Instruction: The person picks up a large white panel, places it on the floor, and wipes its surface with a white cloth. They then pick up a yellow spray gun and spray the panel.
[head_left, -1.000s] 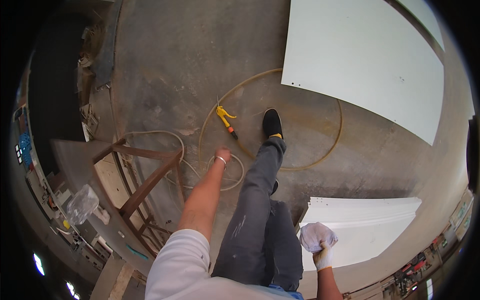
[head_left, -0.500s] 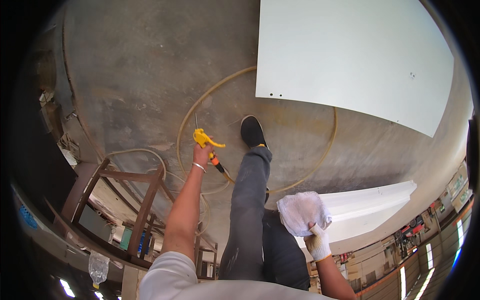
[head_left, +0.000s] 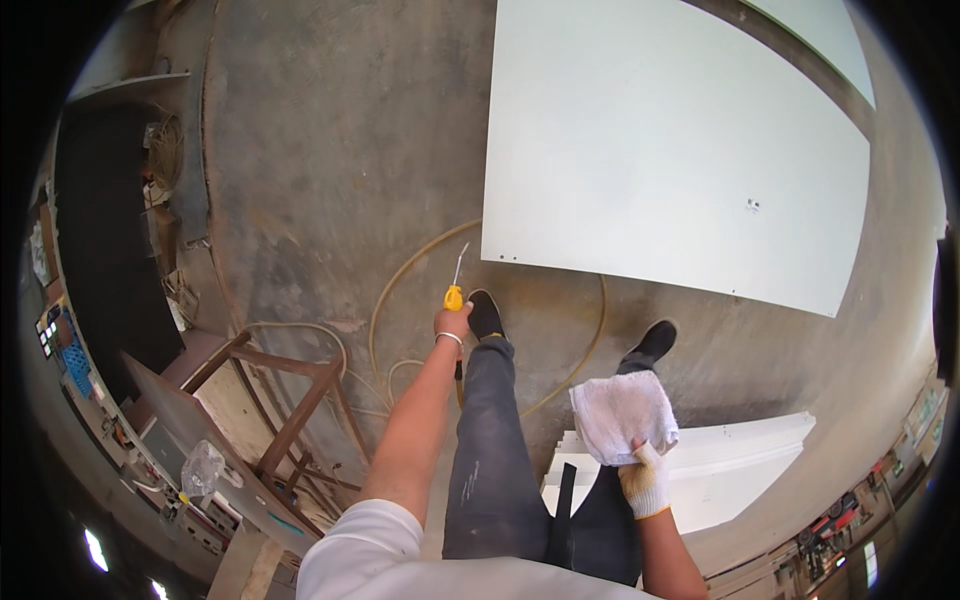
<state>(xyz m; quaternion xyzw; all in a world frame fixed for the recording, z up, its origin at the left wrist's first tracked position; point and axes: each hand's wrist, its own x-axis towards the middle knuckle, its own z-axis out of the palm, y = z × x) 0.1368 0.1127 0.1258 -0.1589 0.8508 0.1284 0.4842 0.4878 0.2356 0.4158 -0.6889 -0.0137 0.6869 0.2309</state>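
My left hand [head_left: 453, 322] is closed round a yellow air blow gun [head_left: 453, 297], its thin metal nozzle pointing away from me toward the near left corner of a large white panel [head_left: 670, 150]. A bracelet circles that wrist. My right hand [head_left: 645, 480], in a whitish work glove with the thumb and some fingertips bare, grips a folded white cloth [head_left: 622, 412]. The cloth hangs in front of my right leg, apart from the panel. Two dark holes show near the panel's left corner, and a small mark lies on its right part.
A tan air hose [head_left: 395, 287] loops over the concrete floor round my feet and passes under the panel. Stacked white boards [head_left: 740, 465] lie at my right. At left stands a brown wooden frame [head_left: 300, 415], with a clear plastic bag [head_left: 203, 468] near it. Another white panel [head_left: 825, 35] lies far right.
I have stepped forward, and my right shoe now shows. The large panel is more fully in view. My left hand with the blow gun has swung right, its nozzle turned toward the panel.
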